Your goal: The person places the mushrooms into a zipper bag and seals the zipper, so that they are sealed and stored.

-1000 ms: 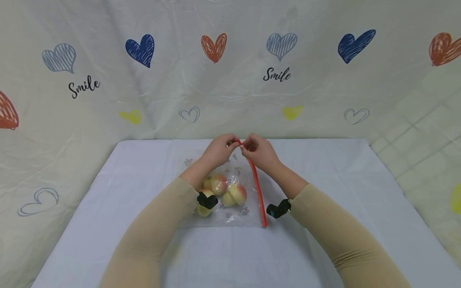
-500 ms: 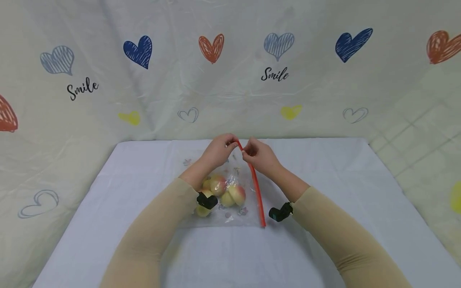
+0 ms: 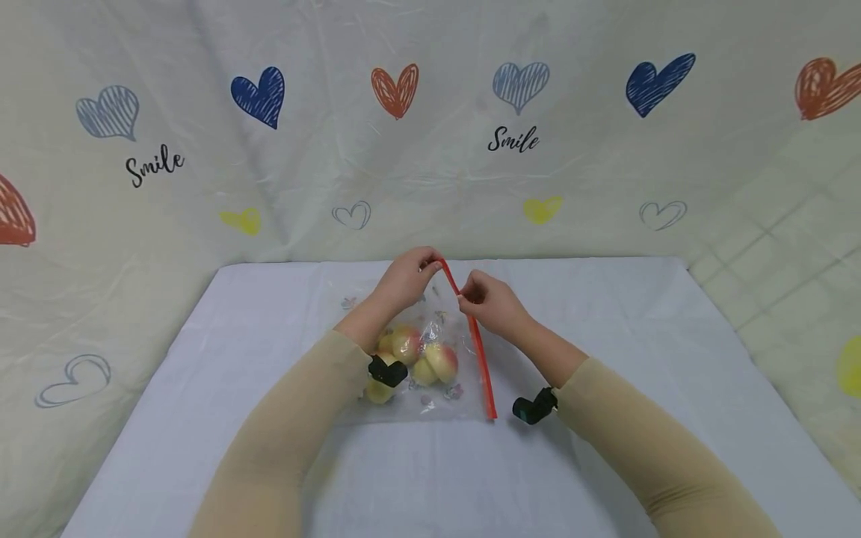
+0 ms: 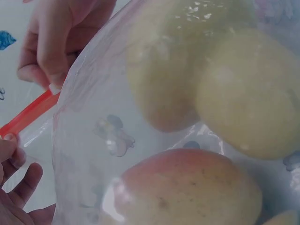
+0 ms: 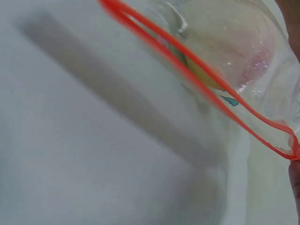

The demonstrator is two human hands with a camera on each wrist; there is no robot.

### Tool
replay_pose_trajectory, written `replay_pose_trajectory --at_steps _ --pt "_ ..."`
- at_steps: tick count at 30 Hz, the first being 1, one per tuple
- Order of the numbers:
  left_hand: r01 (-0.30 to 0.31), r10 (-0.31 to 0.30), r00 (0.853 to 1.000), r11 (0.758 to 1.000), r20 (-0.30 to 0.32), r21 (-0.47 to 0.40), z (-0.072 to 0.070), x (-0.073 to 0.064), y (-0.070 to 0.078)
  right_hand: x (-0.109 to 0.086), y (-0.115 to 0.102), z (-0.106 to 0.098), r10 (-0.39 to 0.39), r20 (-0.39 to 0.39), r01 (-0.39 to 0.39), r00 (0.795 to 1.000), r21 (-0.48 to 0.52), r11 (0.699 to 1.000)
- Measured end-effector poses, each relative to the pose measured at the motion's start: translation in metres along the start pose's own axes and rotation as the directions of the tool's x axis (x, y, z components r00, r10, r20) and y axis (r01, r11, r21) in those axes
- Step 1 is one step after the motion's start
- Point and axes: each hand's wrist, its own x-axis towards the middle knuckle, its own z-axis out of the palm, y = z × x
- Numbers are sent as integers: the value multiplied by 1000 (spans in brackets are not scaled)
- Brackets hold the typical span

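Observation:
A clear zip bag (image 3: 430, 407) with small printed flowers lies on the table, several peaches (image 3: 440, 362) inside it. Its red zip strip (image 3: 481, 366) runs along the right side. At the far end of that strip, my left hand (image 3: 406, 278) pinches the zip between thumb and finger. Nearer to me, my right hand (image 3: 496, 305) pinches a small white slider (image 4: 55, 89) on the strip. Between the hands the zip is one flat band; in the right wrist view its two red edges (image 5: 206, 89) stand apart on the near side.
A white cloth covers the table (image 3: 430, 486). Behind it hangs a pale curtain (image 3: 444, 172) printed with hearts and "Smile". Black wrist cameras (image 3: 534, 407) sit at both beige sleeve cuffs.
My right hand has slid along the red zip, toward me and slightly right, away from my left hand. The left hand keeps its pinch at the far end.

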Motion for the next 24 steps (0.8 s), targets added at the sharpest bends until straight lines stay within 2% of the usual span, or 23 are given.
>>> replay_pose_trajectory --at_steps 5,17,24 --pt "9 -9 1000 1000 7 8 -1 1 1 -9 3 -1 17 32 -17 999 11 1000" --pt "70 -69 997 996 25 -50 -3 5 2 -23 10 -1 65 85 -67 994 23 997" --pt "59 -59 998 997 10 -55 -2 7 -1 -31 10 -1 84 123 -86 989 11 996"
